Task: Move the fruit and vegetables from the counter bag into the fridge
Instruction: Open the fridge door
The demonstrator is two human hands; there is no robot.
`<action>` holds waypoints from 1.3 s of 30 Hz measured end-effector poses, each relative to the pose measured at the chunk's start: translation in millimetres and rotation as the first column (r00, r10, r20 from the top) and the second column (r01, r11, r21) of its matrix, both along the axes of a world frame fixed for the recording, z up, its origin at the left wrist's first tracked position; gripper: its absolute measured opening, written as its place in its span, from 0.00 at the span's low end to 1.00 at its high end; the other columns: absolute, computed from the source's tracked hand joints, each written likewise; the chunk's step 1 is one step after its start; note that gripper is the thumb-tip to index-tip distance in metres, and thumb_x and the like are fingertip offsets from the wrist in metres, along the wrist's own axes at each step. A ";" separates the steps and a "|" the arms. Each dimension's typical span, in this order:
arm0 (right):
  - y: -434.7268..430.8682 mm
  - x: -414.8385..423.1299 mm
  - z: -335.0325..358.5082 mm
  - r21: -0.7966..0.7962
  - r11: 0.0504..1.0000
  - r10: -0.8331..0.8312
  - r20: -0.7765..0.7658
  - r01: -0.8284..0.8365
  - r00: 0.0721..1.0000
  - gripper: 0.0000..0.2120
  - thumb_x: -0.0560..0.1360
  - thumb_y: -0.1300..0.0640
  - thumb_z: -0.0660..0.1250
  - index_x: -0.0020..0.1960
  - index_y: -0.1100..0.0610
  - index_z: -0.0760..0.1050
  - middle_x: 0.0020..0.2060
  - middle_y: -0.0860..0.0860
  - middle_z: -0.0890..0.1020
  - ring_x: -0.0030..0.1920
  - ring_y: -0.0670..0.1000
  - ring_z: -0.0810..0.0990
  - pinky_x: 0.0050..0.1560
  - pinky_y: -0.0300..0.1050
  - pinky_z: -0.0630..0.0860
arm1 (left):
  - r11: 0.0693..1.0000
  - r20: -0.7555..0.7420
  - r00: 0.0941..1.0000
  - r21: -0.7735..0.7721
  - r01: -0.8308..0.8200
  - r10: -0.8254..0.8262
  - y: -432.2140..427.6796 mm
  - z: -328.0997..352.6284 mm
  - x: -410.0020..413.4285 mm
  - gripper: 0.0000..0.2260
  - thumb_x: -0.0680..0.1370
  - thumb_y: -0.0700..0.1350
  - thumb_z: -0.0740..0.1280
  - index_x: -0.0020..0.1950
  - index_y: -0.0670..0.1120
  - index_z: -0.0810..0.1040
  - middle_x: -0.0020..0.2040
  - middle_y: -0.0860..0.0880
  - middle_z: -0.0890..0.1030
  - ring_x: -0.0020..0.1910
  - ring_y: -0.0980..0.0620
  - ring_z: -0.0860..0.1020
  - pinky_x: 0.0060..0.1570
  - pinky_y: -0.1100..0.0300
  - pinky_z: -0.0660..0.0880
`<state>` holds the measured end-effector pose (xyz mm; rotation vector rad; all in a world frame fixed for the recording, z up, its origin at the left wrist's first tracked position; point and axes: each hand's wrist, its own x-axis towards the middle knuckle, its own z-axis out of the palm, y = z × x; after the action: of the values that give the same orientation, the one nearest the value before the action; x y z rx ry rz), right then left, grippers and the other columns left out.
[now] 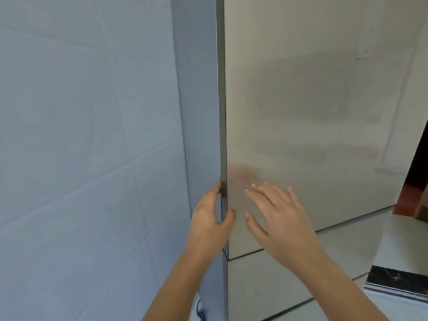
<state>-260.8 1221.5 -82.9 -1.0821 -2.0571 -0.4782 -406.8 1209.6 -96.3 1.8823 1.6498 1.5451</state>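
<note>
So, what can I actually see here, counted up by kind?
Doors: 1, the tall silver-grey metal fridge door.
Hands: 2, the left hand gripping that door's edge, the right hand open.
Walls: 1, the white tiled wall.
Slabs: 1, the black marbled slab corner.
Fruit or vegetables: 0 in view.
Total: 5.

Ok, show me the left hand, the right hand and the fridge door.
left hand (208,220), head view, back of the hand.
right hand (279,220), head view, back of the hand.
fridge door (312,100), head view, its glossy front face.
</note>
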 end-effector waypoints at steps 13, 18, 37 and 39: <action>-2.2 -7.5 -6.0 -0.022 1.000 -0.002 -0.040 0.001 0.999 0.20 0.71 0.50 0.57 0.55 0.58 0.78 0.53 0.53 0.81 0.56 0.55 0.79 0.57 0.62 0.70 | 0.996 0.495 0.867 -0.031 0.085 -0.059 14.4 -2.1 7.1 0.18 0.75 0.38 0.68 0.64 0.45 0.73 0.55 0.49 0.80 0.55 0.54 0.77 0.51 0.68 0.75; -8.9 -5.8 -9.8 -0.050 0.998 -0.026 -0.041 0.024 0.999 0.20 0.71 0.49 0.57 0.55 0.57 0.78 0.53 0.53 0.81 0.55 0.55 0.79 0.56 0.62 0.71 | 0.994 0.486 0.871 -0.033 0.101 -0.072 14.2 -3.1 8.4 0.17 0.75 0.39 0.67 0.64 0.45 0.72 0.57 0.47 0.79 0.56 0.52 0.76 0.56 0.62 0.74; -81.0 27.0 -16.7 -0.059 0.995 -0.086 -0.077 0.082 0.993 0.20 0.71 0.49 0.57 0.56 0.58 0.77 0.52 0.53 0.81 0.55 0.52 0.75 0.57 0.62 0.70 | 0.958 0.476 0.839 0.027 0.286 -0.264 -54.9 -11.6 39.8 0.18 0.74 0.37 0.68 0.60 0.55 0.73 0.56 0.49 0.79 0.55 0.58 0.76 0.51 0.71 0.72; -96.1 35.4 -18.9 -0.075 0.993 -0.094 -0.083 0.088 0.992 0.20 0.71 0.49 0.57 0.57 0.58 0.77 0.53 0.53 0.81 0.56 0.52 0.75 0.57 0.62 0.70 | 0.942 0.474 0.825 0.033 0.333 -0.308 -68.0 -15.0 47.6 0.19 0.75 0.37 0.68 0.61 0.55 0.73 0.58 0.49 0.78 0.57 0.57 0.76 0.53 0.69 0.72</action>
<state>-225.4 1125.4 -101.9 -1.2221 -1.9683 -0.3994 -359.1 1141.5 -111.4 1.4918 1.0823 1.6258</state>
